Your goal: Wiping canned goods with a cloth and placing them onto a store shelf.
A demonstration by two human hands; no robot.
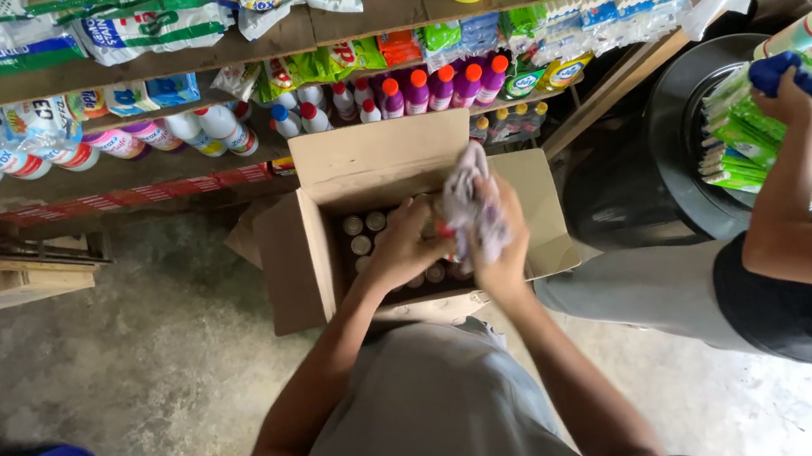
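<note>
Seen from above: open cardboard box (324, 240) on the concrete floor (141, 361), flaps spread wide, packed with small bottles (363, 235) standing upright, pale caps showing in rows. Left hand (406, 248) down inside the box, over the bottles, fingers (426, 232) curled around something at the box's middle; exactly what is gripped cannot be told, hidden by the hand and the cloth. Right hand (503, 246) just beside it, at the box's right edge, fingers clenched on a crumpled pale cloth (471, 205) with pinkish and grey patches, bunched up and rising above the knuckles. Both hands nearly touching, cloth between them. Grey shirt (466, 425) filling the lower middle of the view.

Behind the box, wooden shelves (295, 35): upper board loaded with green-and-white detergent bags (136, 19), lower board with purple bottles (456, 83) capped in orange and pink, plus white bottles (216, 126) lying on their sides with red and blue caps. Flattened cardboard (8, 282) at the left, on the floor.

At the right, another person in a black top, one arm (782, 187) raised, hand gripping a stack of green packets (808, 135) topped with something blue, beside a large black drum (653, 174).
</note>
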